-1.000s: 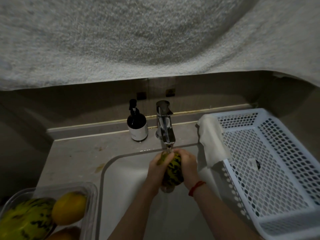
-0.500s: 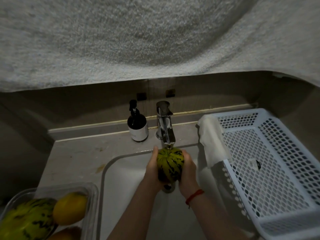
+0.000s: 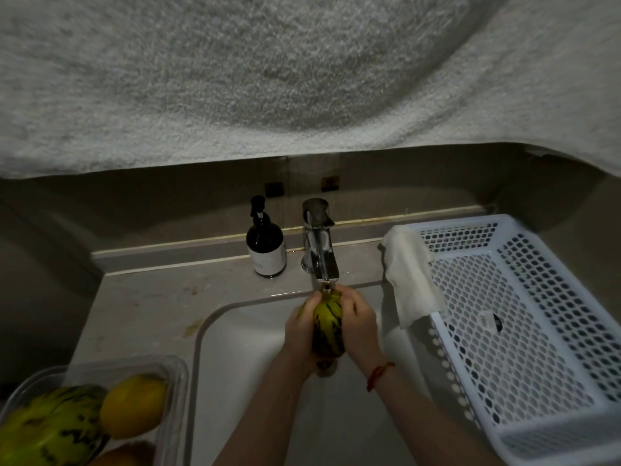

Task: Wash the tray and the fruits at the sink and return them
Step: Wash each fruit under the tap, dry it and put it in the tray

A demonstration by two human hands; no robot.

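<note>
Both grips, left hand [image 3: 302,326] and right hand [image 3: 358,322], clasped round oval green-yellow striped melon [image 3: 327,326], twelve o'clock under chrome tap [image 3: 319,250]. Probably wet, slick, firm; best cupped at flanks.

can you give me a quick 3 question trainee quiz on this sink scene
1. True or false: both hands hold the striped fruit under the faucet.
2. Multiple choice: where is the white cloth? A) in the sink B) draped over the basket rim C) on the soap bottle
3. Fill in: the unwashed fruits wait in the clear ___ at lower left.

Key: 1 true, left hand and right hand both grip it; 2 B; 3 tray.
</note>
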